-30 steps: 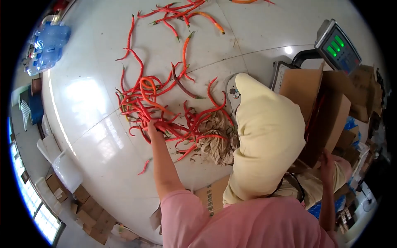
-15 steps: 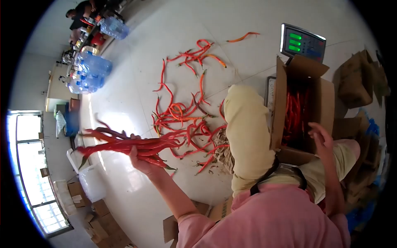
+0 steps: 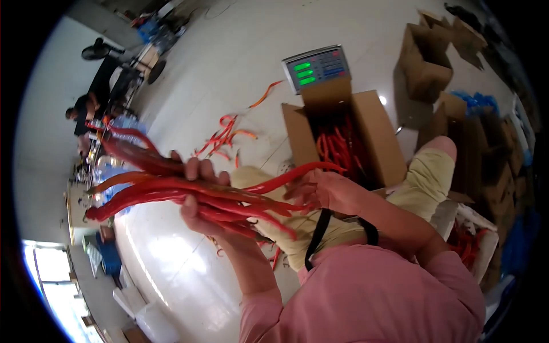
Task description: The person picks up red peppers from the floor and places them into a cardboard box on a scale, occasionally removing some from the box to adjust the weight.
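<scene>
A bunch of long red chili peppers is gripped in my left hand, raised in front of me with the stem ends pointing left. My right hand is at the thin tips of the bunch, its fingers bent around some of them; the exact grip is partly hidden. An open cardboard box with red chili peppers inside stands beyond my right hand. More loose chili peppers lie on the floor, partly covered by my arm and leg.
A scale display with green digits stands behind the box. Empty cartons are at the right, and a white crate of red peppers sits beside my right elbow. Another person is far left, near water bottles.
My right hand has come from the box over to the tips of the bunch. The bunch in my left hand is now nearer my body, and the view has turned right.
</scene>
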A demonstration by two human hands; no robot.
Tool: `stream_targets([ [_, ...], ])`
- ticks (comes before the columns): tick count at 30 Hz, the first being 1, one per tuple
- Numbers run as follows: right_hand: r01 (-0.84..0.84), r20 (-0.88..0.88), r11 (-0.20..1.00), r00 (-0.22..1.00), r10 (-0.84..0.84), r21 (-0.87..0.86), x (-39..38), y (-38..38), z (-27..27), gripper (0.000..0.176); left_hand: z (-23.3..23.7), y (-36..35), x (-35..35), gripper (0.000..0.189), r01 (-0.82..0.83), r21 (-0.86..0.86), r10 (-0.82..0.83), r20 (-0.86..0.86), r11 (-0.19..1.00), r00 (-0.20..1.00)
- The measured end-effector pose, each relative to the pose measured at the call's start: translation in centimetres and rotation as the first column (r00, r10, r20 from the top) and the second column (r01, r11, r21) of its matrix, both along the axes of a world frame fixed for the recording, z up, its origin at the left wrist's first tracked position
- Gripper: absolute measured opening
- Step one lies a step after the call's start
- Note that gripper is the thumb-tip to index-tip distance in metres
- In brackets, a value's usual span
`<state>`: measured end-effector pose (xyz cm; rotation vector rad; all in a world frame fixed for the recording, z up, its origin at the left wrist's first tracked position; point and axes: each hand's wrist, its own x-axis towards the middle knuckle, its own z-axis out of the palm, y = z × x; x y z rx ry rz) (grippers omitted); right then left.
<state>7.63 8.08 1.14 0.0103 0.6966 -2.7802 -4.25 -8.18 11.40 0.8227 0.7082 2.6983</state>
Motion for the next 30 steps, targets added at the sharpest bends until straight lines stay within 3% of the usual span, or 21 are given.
stream_targets([
  [1,0.01,0.043,0.999,0.999,-0.008,-0.053,0.6,0.7,-0.3,0.04,-1.0,0.9,0.3,0.066,0.065,-0.039,-0.064,0.037,0.997,0.997],
  [4,0.07,0.071,0.953,0.993,-0.095,0.295,3.0,3.5,-1.9,0.033,-3.8,2.8,1.6,0.065,0.159,-0.131,-0.14,0.141,0.979,0.98],
  [5,0.076,0.089,0.832,0.985,-0.149,0.549,3.8,4.5,-2.6,0.026,-4.4,3.4,2.2,0.065,0.167,-0.148,-0.135,0.206,0.975,0.969],
  [7,0.337,-0.167,0.5,0.92,-0.354,0.798,5.0,4.9,-3.1,0.027,-6.0,4.4,2.9,0.065,0.211,-0.104,-0.178,0.259,0.972,0.949],
  [8,0.442,-0.314,0.287,0.861,-0.399,0.85,5.5,4.8,-3.2,0.028,-6.6,5.0,3.6,0.065,0.204,-0.119,-0.158,0.314,0.972,0.936],
  [9,0.606,-0.503,0.203,0.77,-0.393,0.769,5.3,4.4,-2.9,0.033,-6.2,5.8,4.5,0.063,0.186,-0.163,-0.112,0.383,0.969,0.917],
  [12,0.27,-0.216,0.68,0.962,-0.166,0.682,6.0,3.9,-2.6,0.043,-7.0,7.5,5.2,0.057,0.253,-0.089,-0.182,0.475,0.963,0.861],
  [13,0.163,-0.162,0.637,0.985,-0.06,0.754,6.2,3.9,-2.9,0.042,-7.1,7.8,5.1,0.054,0.269,-0.058,-0.208,0.484,0.961,0.85],
  [16,-0.006,0.044,0.817,0.999,-0.024,0.577,7.6,4.9,-2.0,0.039,-7.4,8.1,4.6,0.052,0.235,-0.042,-0.179,0.522,0.971,0.834],
  [18,-0.003,0.097,0.771,0.992,-0.075,0.636,9.0,6.0,-0.4,0.034,-6.7,6.5,3.6,0.052,0.141,-0.206,-0.02,0.497,0.968,0.867],
  [20,-0.038,0.087,0.719,0.996,-0.031,0.694,11.0,8.9,-0.6,0.034,-7.7,5.1,0.9,0.047,0.049,-0.054,-0.021,0.436,0.997,0.9],
  [22,0.132,0.114,0.803,0.964,-0.241,0.581,12.2,10.3,-0.7,0.037,-8.1,3.0,-1.8,0.045,0.142,0.07,-0.157,0.345,0.987,0.925],
  [23,0.224,0.139,0.824,0.93,-0.341,0.521,12.5,10.7,-0.7,0.038,-7.3,2.3,-1.2,0.047,0.129,0.034,-0.133,0.355,0.991,0.925],
  [24,0.234,0.14,0.815,0.924,-0.356,0.53,12.2,10.9,-1.0,0.04,-8.6,1.1,-2.2,0.05,0.004,-0.069,0.024,0.4,0.998,0.916],
  [26,0.253,0.145,0.797,0.91,-0.389,0.548,10.9,11.6,-3.4,0.045,-6.8,2.2,-0.4,0.046,-0.135,-0.192,0.194,0.332,0.972,0.923],
  [27,0.224,0.162,0.816,0.919,-0.359,0.533,9.9,12.1,-5.5,0.042,-7.1,2.3,-0.2,0.046,-0.076,-0.148,0.122,0.334,0.986,0.935],
  [30,0.18,0.171,0.76,0.918,-0.358,0.625,5.6,11.8,-7.7,0.029,-7.1,3.4,1.3,0.046,-0.042,-0.208,0.125,0.404,0.977,0.906],
])
